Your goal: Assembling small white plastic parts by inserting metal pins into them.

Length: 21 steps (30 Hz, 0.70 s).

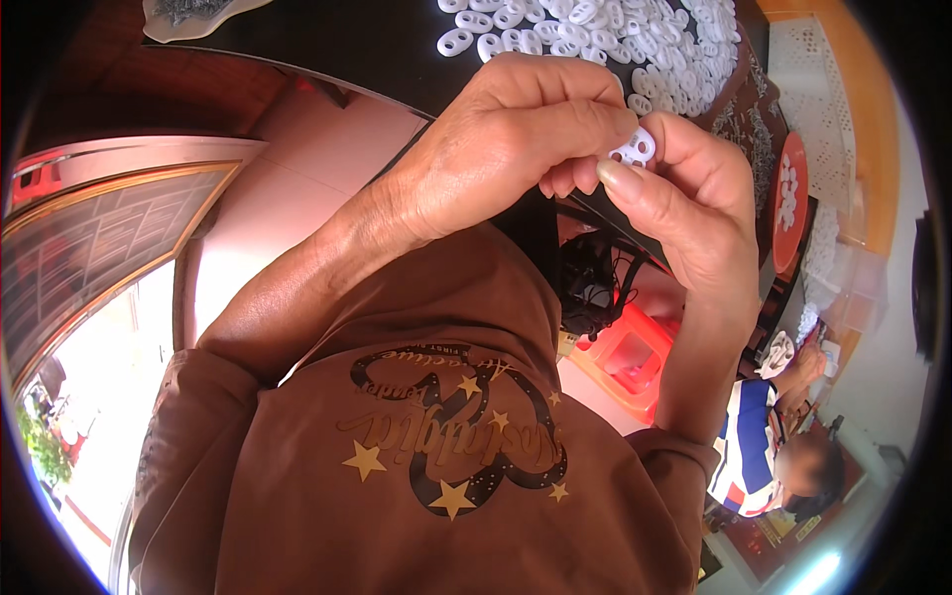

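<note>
A small white oval plastic piece with two round holes (638, 148) is pinched between the thumb and forefinger of my right hand (699, 203). Closed in a pinch, my left hand (526, 129) meets it from the left, its thumb tip against the piece's edge. Whatever sits between the left fingertips is hidden. Just beyond both hands, a large heap of similar white oval pieces (595, 30) covers part of the dark table (367, 50).
A pale tray of grey bits (159, 28) stands at the far left. Grey coil-like bits (762, 149) lie right of the heap, near a red plate (783, 243) bearing white pieces. A red stool (650, 402) stands below the table. Another person (749, 446) works at the right.
</note>
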Tool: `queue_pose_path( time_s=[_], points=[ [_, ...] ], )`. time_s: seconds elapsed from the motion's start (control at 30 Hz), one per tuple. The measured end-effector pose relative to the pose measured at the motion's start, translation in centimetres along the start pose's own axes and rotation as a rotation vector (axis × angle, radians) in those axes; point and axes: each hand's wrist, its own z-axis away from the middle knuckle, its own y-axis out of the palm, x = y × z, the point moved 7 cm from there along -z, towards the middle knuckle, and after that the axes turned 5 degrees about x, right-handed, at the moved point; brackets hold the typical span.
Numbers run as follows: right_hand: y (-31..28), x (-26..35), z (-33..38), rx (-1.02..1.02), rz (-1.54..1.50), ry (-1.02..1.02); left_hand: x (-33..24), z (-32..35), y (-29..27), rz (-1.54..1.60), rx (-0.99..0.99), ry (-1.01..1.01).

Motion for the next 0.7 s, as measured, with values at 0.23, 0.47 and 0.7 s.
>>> queue_pose_path(
  time_s=[0.23,0.47,0.7],
  points=[
    [-0.1,0.8,0.8,-0.233,0.532,-0.249,0.1,0.1,-0.1,0.021,-0.036,-0.030],
    [0.7,2.9,1.2,-0.247,0.993,-0.489,0.0,0.0,0.2,-0.091,-0.005,-0.014],
    [0.1,3.1,0.8,-0.051,1.028,-0.603,-0.1,0.0,0.3,-0.142,-0.028,0.004]
  ],
)
